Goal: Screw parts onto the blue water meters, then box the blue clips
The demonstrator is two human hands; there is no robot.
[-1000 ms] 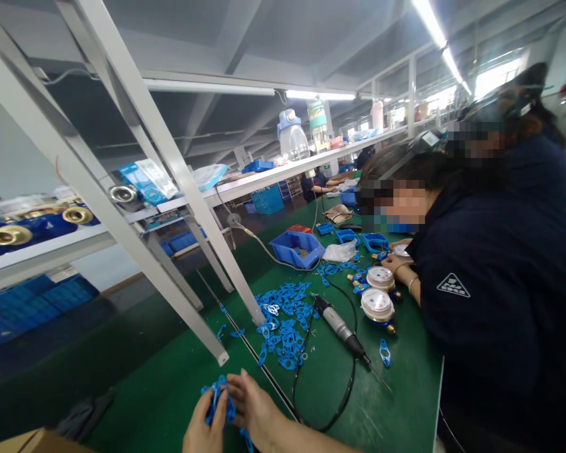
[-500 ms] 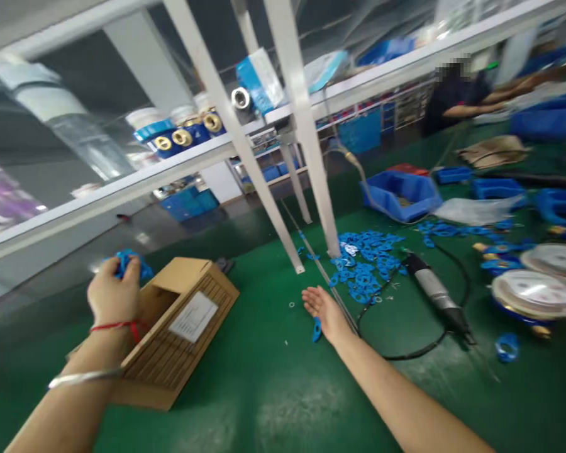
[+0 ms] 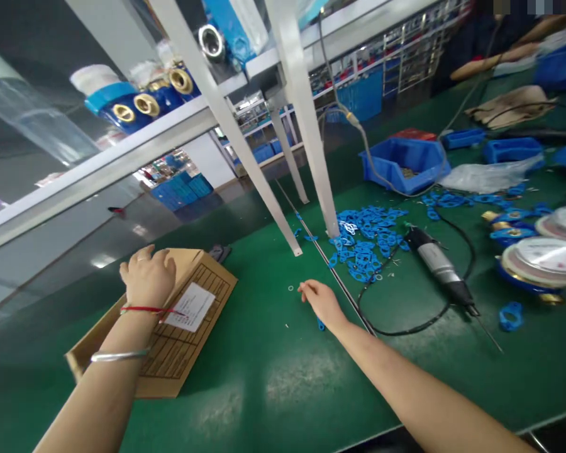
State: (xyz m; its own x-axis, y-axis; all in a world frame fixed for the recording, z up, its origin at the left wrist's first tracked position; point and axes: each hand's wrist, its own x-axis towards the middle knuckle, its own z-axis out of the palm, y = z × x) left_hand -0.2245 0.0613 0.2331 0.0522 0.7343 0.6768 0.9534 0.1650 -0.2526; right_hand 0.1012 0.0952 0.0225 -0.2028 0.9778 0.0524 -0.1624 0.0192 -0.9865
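My left hand (image 3: 148, 274) is over the open top of a brown cardboard box (image 3: 207, 277), its fingers apart and no blue piece visible in them. The box's inside is hidden from me. Low over the green table, my right hand (image 3: 321, 303) has its fingers curled in; what they hold, if anything, is hidden. Part of a flat blue plastic piece (image 3: 321, 324) peeks out just below that hand. Beyond the right hand lies a loose pile of similar blue plastic pieces with holes (image 3: 365, 242). A small white ring (image 3: 290, 288) lies to the left of its fingertips.
A power screwdriver (image 3: 441, 267) with a black cable lies on the right. Blue bins (image 3: 405, 167) and round brass-fitted meters (image 3: 547, 258) stand further right. Shelf posts (image 3: 306, 119) rise from the table, carrying a shelf (image 3: 170, 129). Another person's arm (image 3: 495, 63) shows at top right.
My left hand has moved right over the box and opened; the blue pieces it held are out of sight. My right hand's outstretched fingers have curled in. The view has shifted.
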